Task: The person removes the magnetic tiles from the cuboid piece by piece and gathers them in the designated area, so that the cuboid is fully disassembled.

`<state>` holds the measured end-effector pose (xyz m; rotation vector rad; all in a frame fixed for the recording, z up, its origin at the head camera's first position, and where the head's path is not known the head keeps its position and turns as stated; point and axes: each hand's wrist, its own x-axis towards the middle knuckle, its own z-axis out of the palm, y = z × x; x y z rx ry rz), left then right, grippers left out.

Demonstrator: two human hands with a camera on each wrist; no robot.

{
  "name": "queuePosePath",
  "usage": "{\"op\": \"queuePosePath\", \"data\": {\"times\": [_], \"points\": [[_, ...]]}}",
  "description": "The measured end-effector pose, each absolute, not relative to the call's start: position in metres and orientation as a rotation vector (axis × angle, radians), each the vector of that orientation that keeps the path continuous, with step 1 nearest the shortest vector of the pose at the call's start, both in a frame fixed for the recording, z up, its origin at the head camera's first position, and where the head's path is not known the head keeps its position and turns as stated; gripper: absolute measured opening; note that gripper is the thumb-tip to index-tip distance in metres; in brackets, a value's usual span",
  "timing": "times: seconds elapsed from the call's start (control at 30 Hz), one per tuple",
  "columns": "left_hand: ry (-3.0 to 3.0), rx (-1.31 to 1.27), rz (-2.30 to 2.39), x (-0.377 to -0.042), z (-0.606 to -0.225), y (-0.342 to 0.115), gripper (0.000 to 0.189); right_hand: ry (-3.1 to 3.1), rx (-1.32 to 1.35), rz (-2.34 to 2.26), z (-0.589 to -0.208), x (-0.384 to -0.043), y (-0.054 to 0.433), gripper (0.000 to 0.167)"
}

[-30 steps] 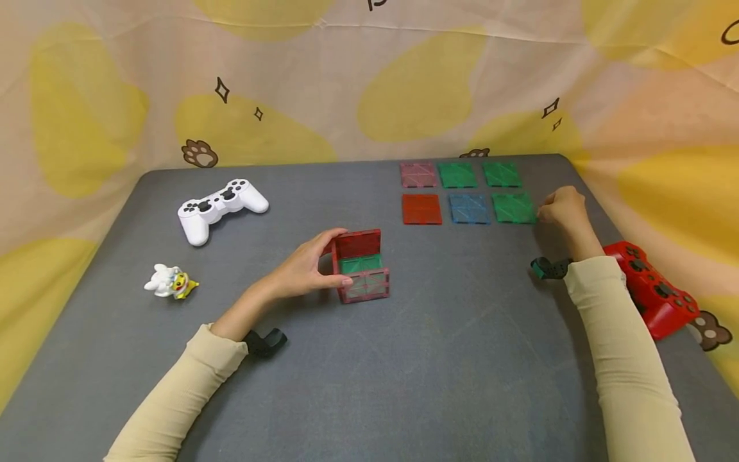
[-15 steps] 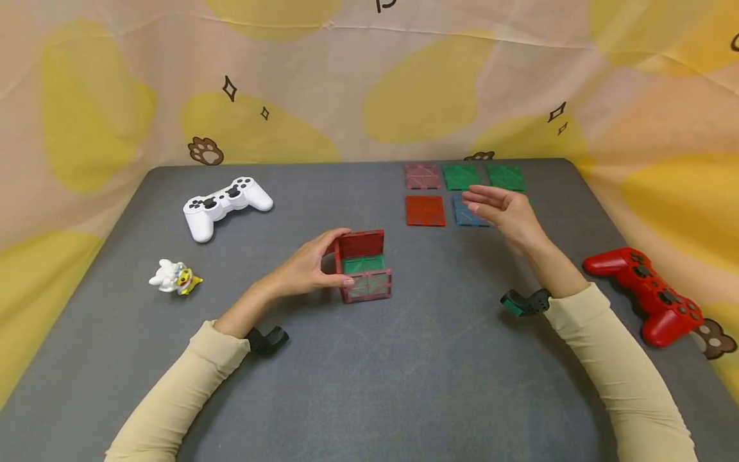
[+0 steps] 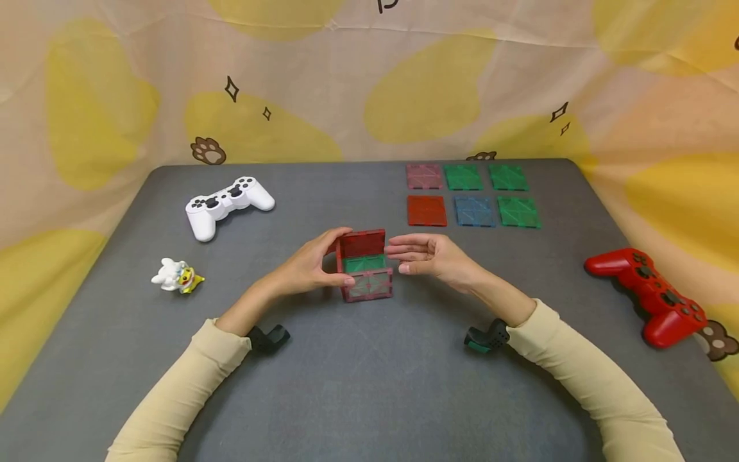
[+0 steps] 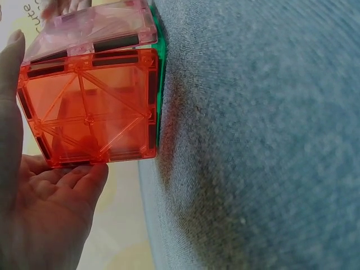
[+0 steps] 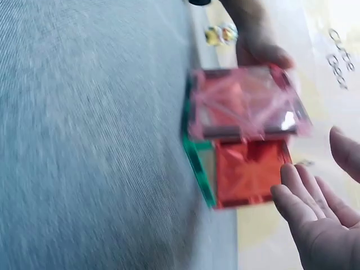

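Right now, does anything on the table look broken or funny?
Nothing looks spilled or broken. The only odd bit is the tile box in the left hand: its top and right side are open, so it looks incomplete. The flat tiles lie in neat rows.

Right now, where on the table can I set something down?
Bare: the near stretch between your sleeves, this side of the magnetic-tile box, and the far stretch between the white game controller and the flat red tile. Crowded: around the box, gripped by your left hand with your right hand beside it, and among the six flat tiles.
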<state>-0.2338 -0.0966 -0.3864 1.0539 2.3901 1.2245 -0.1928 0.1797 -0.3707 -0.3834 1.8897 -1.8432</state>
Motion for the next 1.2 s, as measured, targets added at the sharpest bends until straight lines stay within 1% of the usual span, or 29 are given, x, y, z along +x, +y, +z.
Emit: {"op": "queuePosePath", "data": {"times": [0.07,0.13,0.33,0.43,0.57,0.8,0.9,1.07,1.13,1.2], "points": [[2.39,1.056,1.226,-0.233,-0.386,-0.097,0.085,1.895,-0.416,-1.799,-0.374,-0.191,0.172,0.054],[2.392,1.06,1.232,-0.233,-0.386,-0.097,0.085,1.938,-0.457,-1.731,-0.379,-0.189,0.165,0.05],[2.363,1.068,1.234,-0.229,-0.39,-0.094,0.084,2.133,-0.638,-1.541,-0.394,-0.181,0.159,0.029],[2.361,1.072,1.221,-0.227,-0.392,-0.092,0.084,2.2,-0.653,-1.507,-0.399,-0.177,0.16,0.022],[2.372,1.08,1.21,-0.226,-0.393,-0.09,0.083,2.167,-0.544,-1.556,-0.403,-0.174,0.161,0.023],[2.394,1.084,1.209,-0.227,-0.391,-0.091,0.082,1.967,-0.24,-1.797,-0.406,-0.177,0.165,0.033],[2.402,1.087,1.212,-0.228,-0.39,-0.093,0.082,1.926,-0.205,-1.849,-0.402,-0.18,0.17,0.036],[2.4,1.086,1.22,-0.23,-0.387,-0.095,0.082,1.876,-0.241,-1.949,-0.39,-0.183,0.183,0.041],[2.389,1.085,1.224,-0.23,-0.387,-0.095,0.081,1.851,-0.237,-2.01,-0.385,-0.184,0.191,0.035],[2.381,1.084,1.227,-0.231,-0.387,-0.095,0.082,1.823,-0.229,-2.078,-0.381,-0.187,0.201,0.023]]}}
